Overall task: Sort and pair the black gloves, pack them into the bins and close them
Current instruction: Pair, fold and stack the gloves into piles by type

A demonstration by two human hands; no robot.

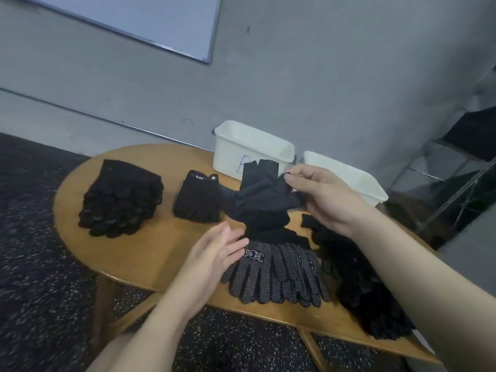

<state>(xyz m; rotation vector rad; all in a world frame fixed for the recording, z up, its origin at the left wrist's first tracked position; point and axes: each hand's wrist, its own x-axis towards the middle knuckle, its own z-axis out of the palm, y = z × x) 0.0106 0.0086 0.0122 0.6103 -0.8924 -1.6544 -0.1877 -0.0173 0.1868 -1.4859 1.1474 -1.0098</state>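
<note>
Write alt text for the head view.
A person's right hand holds a dark fingerless glove above a round wooden table, the left hand open beside it. Stacks of black gloves lie around it, including a dotted stack, and two open white bins stand behind.

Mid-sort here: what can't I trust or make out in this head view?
- Bin with a handwritten mark: the glove held by the right hand covers most of the mark.
- Second bin: that hand hides its near end; contents unseen.
- Dark glove pile: the right forearm covers part of it; count unclear.
- Left hand: blurred, empty.
- Bin lids: none in view.
</note>
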